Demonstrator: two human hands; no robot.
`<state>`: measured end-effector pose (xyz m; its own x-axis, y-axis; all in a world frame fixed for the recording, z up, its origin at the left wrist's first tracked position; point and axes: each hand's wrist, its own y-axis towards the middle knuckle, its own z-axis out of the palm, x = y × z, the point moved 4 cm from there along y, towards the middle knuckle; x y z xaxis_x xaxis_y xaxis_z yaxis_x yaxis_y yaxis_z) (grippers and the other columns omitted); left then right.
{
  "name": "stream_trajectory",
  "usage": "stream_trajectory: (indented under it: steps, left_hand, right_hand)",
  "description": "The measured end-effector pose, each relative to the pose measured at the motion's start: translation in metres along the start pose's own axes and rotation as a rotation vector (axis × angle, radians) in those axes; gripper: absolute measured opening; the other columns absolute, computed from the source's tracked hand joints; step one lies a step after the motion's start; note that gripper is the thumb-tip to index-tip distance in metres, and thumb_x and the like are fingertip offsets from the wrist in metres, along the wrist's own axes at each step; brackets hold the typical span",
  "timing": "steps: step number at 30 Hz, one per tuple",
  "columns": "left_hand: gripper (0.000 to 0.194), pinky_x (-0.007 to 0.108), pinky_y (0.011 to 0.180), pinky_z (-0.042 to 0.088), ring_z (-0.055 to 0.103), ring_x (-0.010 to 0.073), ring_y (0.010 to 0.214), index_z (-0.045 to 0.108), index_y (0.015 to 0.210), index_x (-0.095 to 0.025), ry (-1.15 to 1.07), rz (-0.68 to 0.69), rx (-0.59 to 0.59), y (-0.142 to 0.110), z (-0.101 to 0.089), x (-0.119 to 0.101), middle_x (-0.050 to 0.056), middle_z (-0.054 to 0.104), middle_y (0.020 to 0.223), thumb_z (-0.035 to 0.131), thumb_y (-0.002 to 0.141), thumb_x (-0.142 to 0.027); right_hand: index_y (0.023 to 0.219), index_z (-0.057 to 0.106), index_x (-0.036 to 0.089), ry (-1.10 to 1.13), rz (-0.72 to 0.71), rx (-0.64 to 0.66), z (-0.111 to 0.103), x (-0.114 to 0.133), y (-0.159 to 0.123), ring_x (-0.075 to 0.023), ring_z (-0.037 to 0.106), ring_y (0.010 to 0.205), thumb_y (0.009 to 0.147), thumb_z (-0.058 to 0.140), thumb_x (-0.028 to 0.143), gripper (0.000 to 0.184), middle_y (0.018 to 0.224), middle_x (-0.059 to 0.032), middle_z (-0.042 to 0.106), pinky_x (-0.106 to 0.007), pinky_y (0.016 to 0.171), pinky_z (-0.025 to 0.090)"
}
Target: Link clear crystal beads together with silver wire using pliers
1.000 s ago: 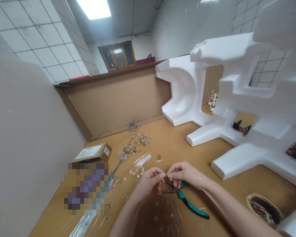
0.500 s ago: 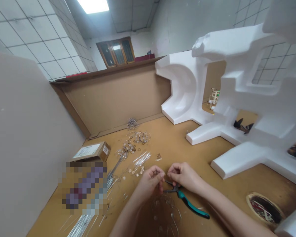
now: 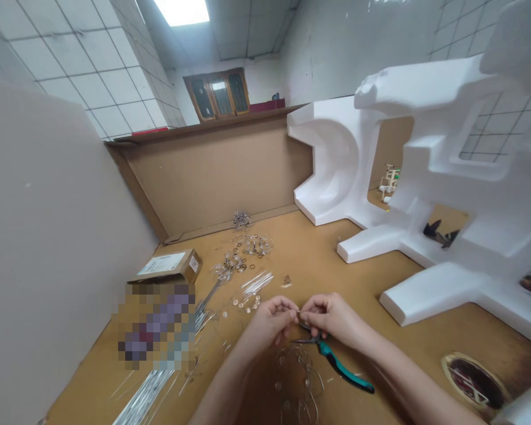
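My left hand (image 3: 279, 319) is closed in a pinch, its fingertips almost meeting those of my right hand. Between the fingertips shows a bit of thin wire (image 3: 298, 313), too small to make out well. Thumb and forefinger of my right hand (image 3: 330, 316) also pinch at this spot. Pliers with teal and black handles (image 3: 346, 373) are lodged in the lower fingers of my right hand, jaws pointing left and one handle sticking out lower right; the rest is hidden. Below the hands lie several bent wire loops with clear discs (image 3: 307, 383).
Left of the hands lie a bundle of straight wires (image 3: 148, 392), short rods (image 3: 257, 283) and clear beads (image 3: 248, 304). Farther back are piles of rings (image 3: 232, 262) and an open cardboard box (image 3: 168, 267). White foam packing (image 3: 416, 292) stands along the right; cardboard (image 3: 221, 171) walls the back.
The fingertips of both hands have come closer together, and the wire bit between them shows more plainly. The view has shifted slightly; the pliers stay with my right hand.
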<state>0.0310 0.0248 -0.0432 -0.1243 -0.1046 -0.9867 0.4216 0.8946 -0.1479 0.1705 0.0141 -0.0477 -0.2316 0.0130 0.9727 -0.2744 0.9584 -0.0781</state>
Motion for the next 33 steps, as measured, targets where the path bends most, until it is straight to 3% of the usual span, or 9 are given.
stream_trajectory:
  steps: [7,11,13,15,17,19,24,31,33]
  left_hand:
    - [0.030,0.017,0.033,0.025,0.032,0.0044,0.034,0.053,0.070,-0.014,0.062,-0.016,-0.054,-0.009,-0.002,-0.009,-0.007,0.045,0.047,0.063,0.062,-0.041]
    - [0.027,0.018,0.037,0.019,0.028,0.0032,0.037,0.055,0.065,-0.013,0.101,-0.012,-0.114,-0.011,-0.007,-0.014,-0.008,0.041,0.045,0.066,0.059,-0.038]
    - [0.028,0.018,0.038,0.017,0.027,0.0031,0.038,0.056,0.064,-0.013,0.094,-0.001,-0.109,-0.011,-0.009,-0.016,-0.008,0.041,0.045,0.067,0.058,-0.038]
    - [0.031,0.019,0.038,0.017,0.027,0.0035,0.037,0.056,0.066,-0.013,0.066,0.003,-0.072,-0.010,-0.009,-0.017,-0.008,0.041,0.045,0.068,0.058,-0.041]
    - [0.033,0.019,0.038,0.016,0.026,0.0033,0.036,0.056,0.067,-0.014,0.042,0.004,-0.027,-0.011,-0.010,-0.017,-0.008,0.040,0.045,0.067,0.059,-0.044]
    - [0.034,0.019,0.038,0.014,0.024,0.0025,0.036,0.057,0.068,-0.014,0.024,0.011,0.000,-0.013,-0.011,-0.018,-0.008,0.040,0.047,0.067,0.060,-0.045]
    - [0.032,0.019,0.038,0.010,0.020,0.0025,0.037,0.052,0.070,-0.016,-0.114,0.017,0.068,-0.021,-0.012,-0.024,-0.010,0.034,0.046,0.066,0.063,-0.043]
    - [0.030,0.020,0.038,0.008,0.018,0.0013,0.035,0.046,0.068,-0.016,-0.276,-0.015,0.125,-0.024,-0.013,-0.029,-0.010,0.036,0.044,0.065,0.064,-0.039]
    - [0.031,0.020,0.038,0.007,0.017,0.0012,0.035,0.045,0.067,-0.017,-0.294,-0.037,0.134,-0.024,-0.011,-0.028,-0.011,0.034,0.042,0.066,0.063,-0.039]
  right_hand:
    - [0.076,0.060,0.015,-0.224,-0.039,0.028,-0.005,0.012,-0.011,-0.0131,0.057,0.053,0.075,0.048,0.040,0.027,0.058,-0.0020,0.062,-0.026,0.053,0.045]
    - [0.084,0.065,0.018,-0.482,-0.093,0.005,-0.022,0.014,-0.038,-0.0243,0.057,0.082,0.066,0.059,0.035,0.025,0.084,-0.0085,0.065,-0.038,0.077,0.041]
    - [0.111,0.058,0.018,-0.749,-0.162,0.015,-0.023,0.008,-0.053,-0.0311,0.047,0.106,0.057,0.065,0.032,0.056,0.114,-0.0140,0.057,-0.043,0.089,0.033]
    - [0.124,0.047,0.015,-1.049,-0.185,0.056,-0.018,-0.003,-0.063,-0.0359,0.034,0.118,0.051,0.065,0.035,0.077,0.128,-0.0178,0.045,-0.047,0.093,0.028]
    - [0.128,0.041,0.014,-1.215,-0.199,0.066,-0.012,-0.011,-0.066,-0.0357,0.036,0.117,0.052,0.061,0.030,0.080,0.131,-0.0186,0.042,-0.046,0.091,0.031]
    - [0.126,0.043,0.013,-1.291,-0.216,0.065,-0.008,-0.014,-0.063,-0.0337,0.045,0.107,0.053,0.056,0.021,0.075,0.123,-0.0191,0.048,-0.043,0.085,0.037]
    - [0.103,0.055,0.015,-1.326,-0.253,0.052,-0.009,-0.009,-0.046,-0.0244,0.057,0.083,0.060,0.049,0.012,0.043,0.095,-0.0133,0.060,-0.032,0.071,0.041]
    - [0.094,0.047,0.019,-1.292,-0.298,-0.013,-0.051,0.019,-0.050,-0.0184,0.054,0.071,0.069,0.047,0.020,0.026,0.084,-0.0055,0.056,-0.028,0.063,0.041]
    - [0.098,0.047,0.019,-1.292,-0.469,-0.047,-0.061,0.040,-0.056,-0.0197,0.054,0.077,0.066,0.051,0.020,0.032,0.087,-0.0058,0.056,-0.030,0.067,0.040]
